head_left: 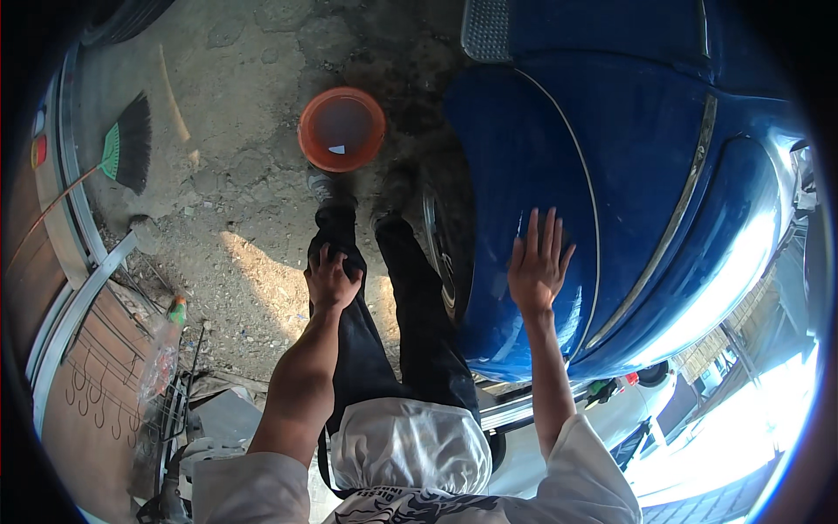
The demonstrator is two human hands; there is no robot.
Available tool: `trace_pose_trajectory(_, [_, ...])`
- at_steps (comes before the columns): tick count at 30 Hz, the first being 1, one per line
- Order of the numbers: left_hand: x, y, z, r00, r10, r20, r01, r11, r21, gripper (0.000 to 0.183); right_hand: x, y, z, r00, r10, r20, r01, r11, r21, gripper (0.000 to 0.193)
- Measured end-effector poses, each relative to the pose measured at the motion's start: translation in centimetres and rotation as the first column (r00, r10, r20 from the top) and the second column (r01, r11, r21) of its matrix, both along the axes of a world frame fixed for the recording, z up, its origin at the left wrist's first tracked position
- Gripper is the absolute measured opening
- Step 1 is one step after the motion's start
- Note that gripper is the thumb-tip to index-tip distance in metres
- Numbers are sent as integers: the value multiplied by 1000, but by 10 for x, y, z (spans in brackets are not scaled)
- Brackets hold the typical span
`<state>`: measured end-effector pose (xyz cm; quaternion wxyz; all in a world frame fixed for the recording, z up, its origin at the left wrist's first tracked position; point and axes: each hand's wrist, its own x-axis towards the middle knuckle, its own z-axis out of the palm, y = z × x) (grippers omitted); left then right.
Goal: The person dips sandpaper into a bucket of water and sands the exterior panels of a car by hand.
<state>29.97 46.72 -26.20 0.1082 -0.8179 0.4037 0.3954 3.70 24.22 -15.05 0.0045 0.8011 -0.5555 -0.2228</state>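
Note:
My right hand (536, 272) lies flat on the glossy blue fender (515, 148) of a car, palm down, fingers stretched out. No tool shows in it; anything beneath the palm is hidden. My left hand (333, 284) rests on my left leg near the knee, its fingers spread and holding nothing. On the ground just beyond my feet stands an orange basin (379, 140) with cloudy water in it. A small whitish piece (337, 149) shows inside the basin. A thin pale trim line (587, 166) runs along the fender beside my right hand.
Part of a wheel (447, 253) sits under the fender, close to my right leg. A broom with black bristles (133, 144) leans at the left. A wire rack with hooks (96, 397) stands nearer on that side. The ground (253, 192) is rough and stony.

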Motion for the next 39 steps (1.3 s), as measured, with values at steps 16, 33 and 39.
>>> trace_pose_trajectory(16, [3, -6, 0, 998, -54, -8, 54, 998, -34, 41, -26, -49, -8, 993, -108, 55, 113, 989, -94, 51])
trace_pose_trajectory(33, [15, -10, -7, 998, -45, -38, 45, 999, 13, 39, -32, 56, 23, 989, -119, 88, 112, 990, 80, 53])
trace_pose_trajectory(39, [14, -16, -5, 993, -115, -8, 116, 993, 21, 38, -73, 40, 34, 921, -346, 181, 367, 925, -98, 54])
